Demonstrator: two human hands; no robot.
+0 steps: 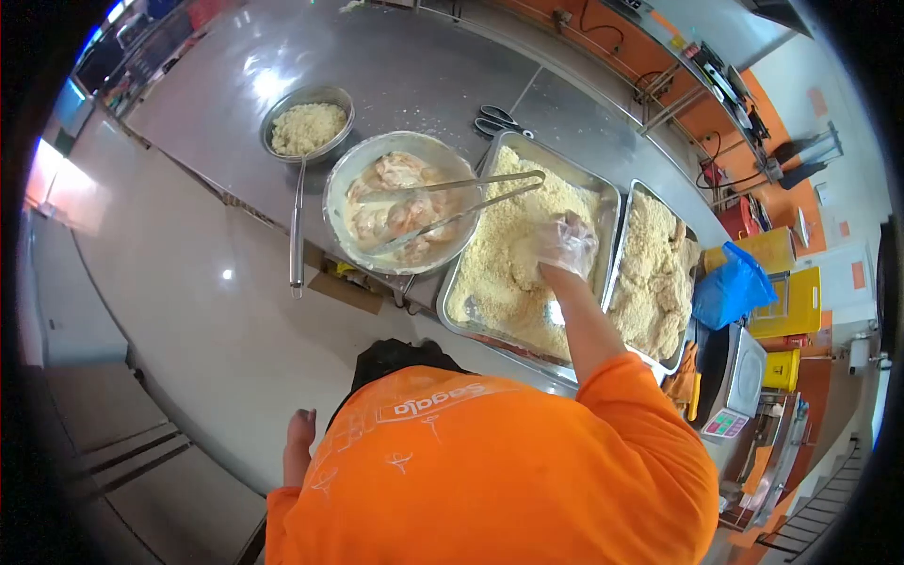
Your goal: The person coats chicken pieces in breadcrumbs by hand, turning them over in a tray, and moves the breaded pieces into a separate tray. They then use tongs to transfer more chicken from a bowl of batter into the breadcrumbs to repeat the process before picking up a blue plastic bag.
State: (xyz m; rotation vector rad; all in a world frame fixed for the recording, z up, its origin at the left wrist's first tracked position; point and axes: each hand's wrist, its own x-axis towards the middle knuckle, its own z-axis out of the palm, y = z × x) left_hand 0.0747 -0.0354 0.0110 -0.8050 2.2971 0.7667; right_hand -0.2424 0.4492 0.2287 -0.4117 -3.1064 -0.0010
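Observation:
My right hand [570, 243], in a clear plastic glove, is down in a metal tray [450, 299] of pale yellow crumbs [499, 221]. A crumb-covered lump [525, 271] lies beside it; the fingers are blurred and partly hidden by glove and crumbs. Low at my side hangs my left hand [300, 428], bare and away from the table, its fingers not clear. A bowl [331, 202] left of the tray holds raw, batter-coated meat pieces [400, 193]. Metal tongs [471, 185] rest across its rim, reaching over the tray. Crumb-coated pieces [650, 273] fill a second tray on the right.
A long-handled strainer [298, 221] with crumbs [308, 129] stands on the steel table [414, 66], its handle overhanging the edge. Black-handled scissors [499, 121] lie behind the tray. At right are a blue bag [733, 287] and a scale [744, 372].

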